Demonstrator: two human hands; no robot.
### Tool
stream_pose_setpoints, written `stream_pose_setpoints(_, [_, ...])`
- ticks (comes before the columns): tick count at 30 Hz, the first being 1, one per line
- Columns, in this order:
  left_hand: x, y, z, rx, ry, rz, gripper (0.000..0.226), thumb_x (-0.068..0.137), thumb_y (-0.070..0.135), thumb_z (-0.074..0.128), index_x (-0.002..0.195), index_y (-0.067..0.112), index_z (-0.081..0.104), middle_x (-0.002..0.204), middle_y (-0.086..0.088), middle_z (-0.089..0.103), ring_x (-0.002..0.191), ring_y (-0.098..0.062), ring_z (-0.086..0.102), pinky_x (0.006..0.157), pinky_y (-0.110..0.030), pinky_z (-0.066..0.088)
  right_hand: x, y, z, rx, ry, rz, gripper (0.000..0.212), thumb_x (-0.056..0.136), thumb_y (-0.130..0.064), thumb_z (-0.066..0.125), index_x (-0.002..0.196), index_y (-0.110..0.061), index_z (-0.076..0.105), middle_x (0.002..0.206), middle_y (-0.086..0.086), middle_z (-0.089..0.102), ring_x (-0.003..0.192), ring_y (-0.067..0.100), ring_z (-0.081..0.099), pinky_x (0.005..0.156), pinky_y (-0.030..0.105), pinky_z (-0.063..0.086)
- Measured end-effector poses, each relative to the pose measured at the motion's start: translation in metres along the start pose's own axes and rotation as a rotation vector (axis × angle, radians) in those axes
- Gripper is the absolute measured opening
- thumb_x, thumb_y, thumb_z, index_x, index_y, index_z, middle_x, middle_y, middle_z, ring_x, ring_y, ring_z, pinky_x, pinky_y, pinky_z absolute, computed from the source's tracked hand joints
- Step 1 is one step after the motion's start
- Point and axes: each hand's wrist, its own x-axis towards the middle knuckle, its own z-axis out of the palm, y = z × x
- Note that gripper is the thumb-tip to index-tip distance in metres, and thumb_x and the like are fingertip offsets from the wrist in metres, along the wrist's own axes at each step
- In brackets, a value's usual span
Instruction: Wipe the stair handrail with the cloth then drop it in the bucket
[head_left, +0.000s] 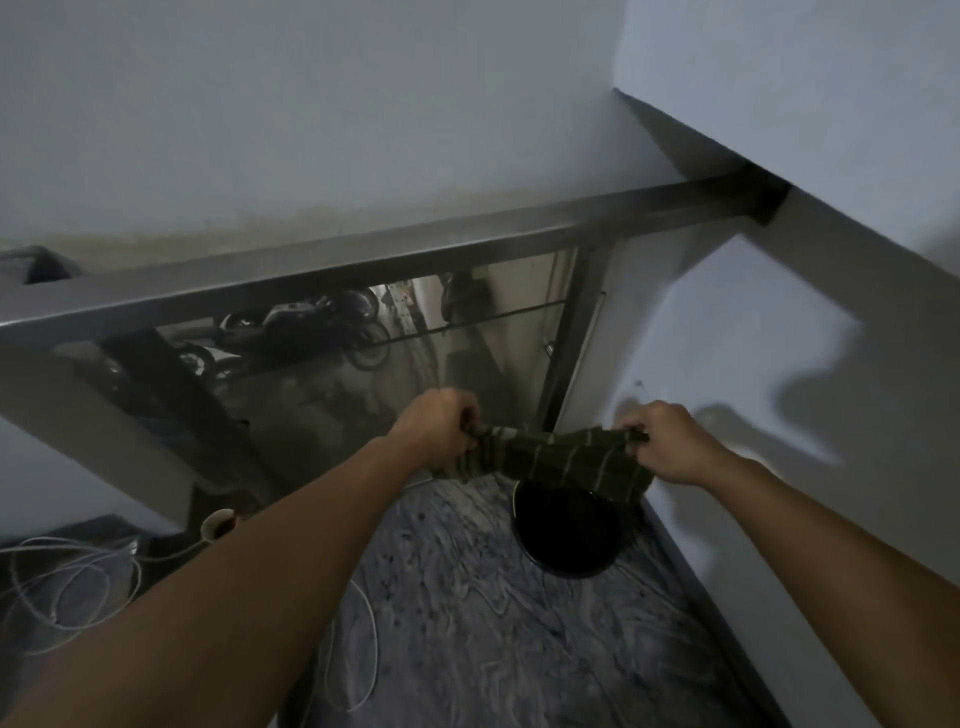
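A dark green cloth (558, 460) with pale stripes is stretched between both hands. My left hand (439, 428) grips its left end and my right hand (662, 441) pinches its right end. The cloth hangs just above a black bucket (569, 535) that stands on the marbled floor in the corner. The metal handrail (363, 260) runs across the view above and beyond the hands, slanting up to the right, with a glass panel (311, 374) under it.
White walls (779, 389) close in on the right and behind the rail. Loose white cables (67, 577) lie coiled at the lower left, with one strand (371, 649) on the floor. Parked motorbikes (311, 322) show through the glass below.
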Motion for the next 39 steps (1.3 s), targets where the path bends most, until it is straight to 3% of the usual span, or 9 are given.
stream_pose_setpoints(4, [0.045,-0.010,0.047,-0.010,-0.010,-0.016,0.013,0.074,0.014,0.070,0.086,0.017,0.071,0.089,-0.008,0.071,0.087,-0.027,0.066,0.075,-0.035,0.055,0.038,0.050,0.022,0.034,-0.019,0.079,0.021,0.076,-0.002,0.075,0.094,-0.014,0.075,0.092,0.006,0.069,0.090,0.021,0.064,0.081,0.028,0.050])
stream_pose_setpoints(7, [0.081,-0.022,0.097,-0.016,-0.060,-0.048,0.018,0.076,0.012,0.066,0.092,0.013,0.074,0.093,-0.011,0.074,0.091,-0.027,0.067,0.080,-0.034,0.054,0.063,0.095,0.054,0.056,-0.005,0.130,0.020,0.072,-0.005,0.080,0.088,-0.014,0.076,0.095,0.008,0.073,0.092,0.023,0.067,0.087,0.035,0.054])
stream_pose_setpoints(13, [0.161,-0.056,0.213,0.006,-0.172,-0.091,0.021,0.077,0.013,0.063,0.094,0.015,0.076,0.095,-0.011,0.075,0.094,-0.024,0.069,0.077,-0.024,0.048,0.123,0.186,0.135,-0.079,-0.043,0.175,0.015,0.077,-0.012,0.072,0.089,-0.017,0.080,0.090,0.004,0.076,0.089,0.025,0.068,0.074,0.022,0.044])
stream_pose_setpoints(17, [0.208,-0.078,0.282,0.020,-0.183,-0.143,0.010,0.080,0.022,0.063,0.082,0.028,0.071,0.087,0.001,0.068,0.097,-0.022,0.067,0.076,-0.024,0.049,0.162,0.238,0.189,-0.063,0.025,0.284,0.021,0.074,-0.012,0.071,0.091,-0.021,0.080,0.096,0.007,0.077,0.088,0.028,0.069,0.082,0.031,0.054])
stream_pose_setpoints(20, [0.241,-0.091,0.331,0.010,-0.160,-0.181,0.018,0.081,0.027,0.065,0.097,0.023,0.072,0.102,0.000,0.069,0.099,-0.021,0.065,0.076,-0.025,0.048,0.186,0.271,0.227,-0.065,0.004,0.331,0.022,0.076,-0.010,0.068,0.090,-0.021,0.080,0.097,0.008,0.075,0.082,0.029,0.068,0.080,0.035,0.057])
stream_pose_setpoints(24, [0.279,-0.103,0.388,-0.038,-0.119,-0.225,0.029,0.075,0.040,0.068,0.099,0.025,0.072,0.101,-0.001,0.070,0.099,-0.020,0.067,0.084,-0.030,0.055,0.208,0.304,0.263,-0.072,-0.038,0.331,0.024,0.081,-0.006,0.063,0.097,-0.014,0.078,0.102,0.009,0.074,0.090,0.029,0.066,0.079,0.031,0.053])
stream_pose_setpoints(32, [0.302,-0.122,0.472,-0.092,-0.148,-0.171,0.027,0.081,0.023,0.067,0.106,0.016,0.073,0.113,-0.011,0.067,0.110,-0.028,0.060,0.093,-0.031,0.047,0.227,0.352,0.345,0.037,0.127,0.416,0.023,0.080,-0.009,0.065,0.098,-0.014,0.077,0.112,0.011,0.072,0.101,0.034,0.065,0.096,0.042,0.052])
stream_pose_setpoints(35, [0.286,-0.134,0.494,-0.133,-0.237,-0.149,0.031,0.074,0.028,0.069,0.101,0.012,0.074,0.110,-0.014,0.068,0.105,-0.031,0.063,0.089,-0.030,0.048,0.220,0.357,0.378,0.006,-0.043,0.409,0.024,0.083,-0.012,0.065,0.105,-0.009,0.074,0.113,0.015,0.070,0.104,0.034,0.064,0.095,0.039,0.050])
stream_pose_setpoints(39, [0.263,-0.142,0.495,-0.101,-0.332,-0.180,0.040,0.079,0.020,0.070,0.117,0.009,0.065,0.126,-0.013,0.059,0.114,-0.028,0.058,0.095,-0.024,0.042,0.207,0.356,0.400,0.023,-0.153,0.520,0.031,0.087,-0.027,0.057,0.115,-0.016,0.064,0.114,0.012,0.066,0.105,0.031,0.062,0.089,0.036,0.051])
